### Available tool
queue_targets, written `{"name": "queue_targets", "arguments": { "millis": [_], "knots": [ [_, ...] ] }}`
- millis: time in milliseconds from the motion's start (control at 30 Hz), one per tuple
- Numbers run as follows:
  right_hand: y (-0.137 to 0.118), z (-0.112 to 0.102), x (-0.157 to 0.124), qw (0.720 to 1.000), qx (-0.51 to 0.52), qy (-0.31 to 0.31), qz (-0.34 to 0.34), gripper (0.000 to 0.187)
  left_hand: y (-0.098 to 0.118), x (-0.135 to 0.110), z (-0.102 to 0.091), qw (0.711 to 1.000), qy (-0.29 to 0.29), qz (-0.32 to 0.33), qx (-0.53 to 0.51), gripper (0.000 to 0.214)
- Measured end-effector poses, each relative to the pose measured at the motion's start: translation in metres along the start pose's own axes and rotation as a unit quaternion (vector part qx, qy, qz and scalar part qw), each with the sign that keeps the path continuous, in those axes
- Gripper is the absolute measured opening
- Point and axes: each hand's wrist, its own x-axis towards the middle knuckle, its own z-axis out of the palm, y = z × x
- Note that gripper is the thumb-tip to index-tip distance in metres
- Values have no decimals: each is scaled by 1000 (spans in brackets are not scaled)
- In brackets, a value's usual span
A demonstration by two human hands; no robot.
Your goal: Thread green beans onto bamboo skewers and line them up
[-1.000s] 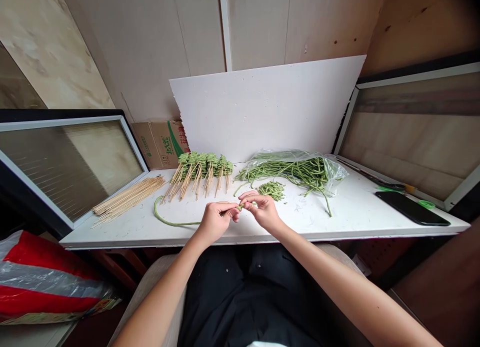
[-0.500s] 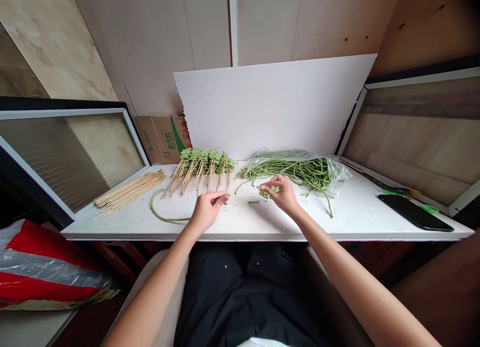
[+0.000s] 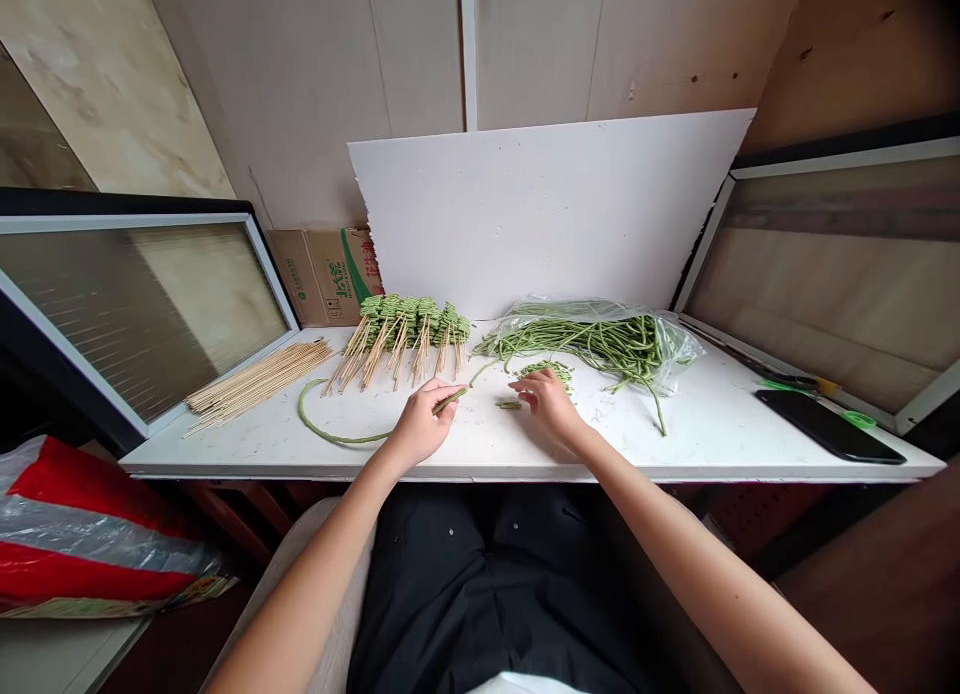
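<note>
A long green bean (image 3: 330, 437) is pinched in my left hand (image 3: 421, 421), and its short front end sticks out past the fingertips. The rest of it curves over the white table to the left. My right hand (image 3: 551, 406) is open, its fingers apart, above the table beside a pile of small bean pieces (image 3: 559, 370) that it partly covers. Just left of its fingers lie short cut bean lengths (image 3: 508, 404). Behind both hands, a clear plastic bag (image 3: 679, 346) holds many long beans (image 3: 600, 342), some trailing out of its opening.
Bean skewers (image 3: 409, 324) are stacked at the back, left of the bag. Bare bamboo sticks (image 3: 259, 379) lie farther left. A black phone (image 3: 829, 426) and a green ring (image 3: 860, 419) rest at the right. A white board (image 3: 555, 214) and a cardboard box (image 3: 322, 277) stand behind.
My right hand has come down and slightly left, its fingers parting. More of the bean's end now shows beyond my left fingers. Another short length appears beside the one on the table.
</note>
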Motion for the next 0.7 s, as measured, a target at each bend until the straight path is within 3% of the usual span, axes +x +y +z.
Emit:
{"name": "queue_targets", "arguments": {
  "millis": [233, 533, 633, 700],
  "knots": [
    [12, -10, 1, 997, -30, -71, 32, 17, -6, 1, 0, 999, -17, -39, -18, 35],
    [-9, -9, 1, 999, 4, -37, 35, 22, -9, -1, 0, 999, -37, -33, 0, 36],
    [-26, -22, 4, 996, 83, -9, 25, 34, -8, -1, 3, 998, -26, -43, -23, 36],
    [-43, -29, 5, 983, 180, -25, 5, 42, -6, -2, 8, 997, -10, -57, -43, 42]
  ]
}}
